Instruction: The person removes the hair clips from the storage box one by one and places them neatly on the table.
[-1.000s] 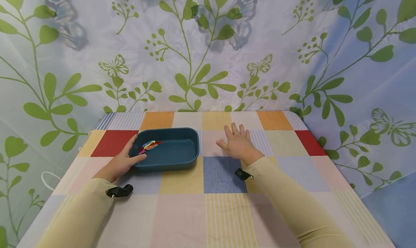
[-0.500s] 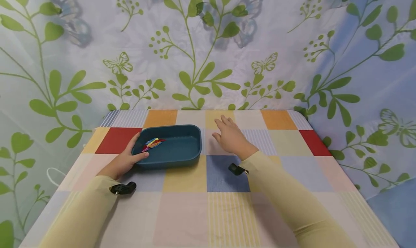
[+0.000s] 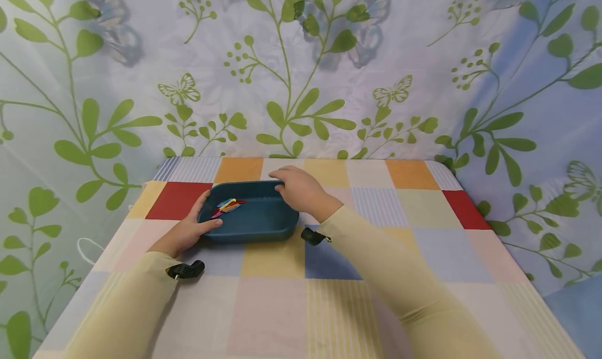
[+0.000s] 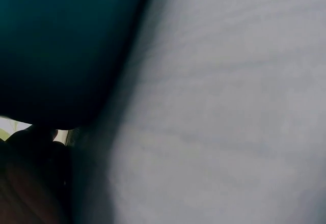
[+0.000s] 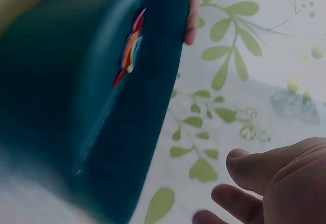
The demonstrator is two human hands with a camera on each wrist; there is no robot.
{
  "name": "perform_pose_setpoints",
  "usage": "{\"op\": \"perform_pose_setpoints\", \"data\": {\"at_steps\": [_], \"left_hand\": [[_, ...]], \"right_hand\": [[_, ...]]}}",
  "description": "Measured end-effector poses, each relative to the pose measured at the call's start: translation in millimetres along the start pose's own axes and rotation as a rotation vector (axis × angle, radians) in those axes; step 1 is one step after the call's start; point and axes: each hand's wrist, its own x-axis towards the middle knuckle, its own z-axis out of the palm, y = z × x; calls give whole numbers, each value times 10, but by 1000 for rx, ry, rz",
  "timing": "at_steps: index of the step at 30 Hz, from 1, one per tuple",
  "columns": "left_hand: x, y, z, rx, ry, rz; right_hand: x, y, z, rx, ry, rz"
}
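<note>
1. Far left, a white cord (image 3: 89,250) loops beside the table (image 3: 268,307).
2. The left hand (image 3: 182,232) grips the left end of the tray: fingers lie along the outside of its left wall, and the thumb comes over the near rim. It seems to be steadying the tray.
3. Just right of that thumb, a small heap of coloured pieces (image 3: 228,207), perhaps hair clips, lies inside the tray, in its left part, touched by neither hand.
4. The blue-green tray (image 3: 256,220) sits on the far half of the table, left of the middle; its right part is bare inside.
5. The right hand (image 3: 304,192) is at the tray's far right corner, thumb and fingers apart, nothing between them. Whether it touches the rim I cannot tell.
6. The step in hand looks like getting both hands onto the tray. The next move would likely call for closing the right fingers over the right wall, then keeping the tray level so the pieces do not slide.
</note>
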Motion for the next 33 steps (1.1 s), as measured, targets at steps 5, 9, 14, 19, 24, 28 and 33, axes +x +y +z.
{"op": "perform_pose_setpoints", "data": {"at_steps": [5,9,14,19,24,28,33], "left_hand": [[13,18,16,13,3,-7],[23,31,18,4,-3,-9],[48,28,7,-3,-7,16],[63,60,1,-3,-13,40],[52,69,10,-28,-18,31],[31,45,15,-21,-11,31],[-22,-9,6,-12,-10,0]], "right_hand": [[188,-169,22,-2,-61,-42],[335,-292,64,6,-110,-71],[509,-418,116,8,-158,-109],[717,-522,215,-47,-225,-121],[882,-589,369,-55,-293,-132],[976,-594,492,-81,-308,-156],[1079,-588,663,-94,-332,-183]]}}
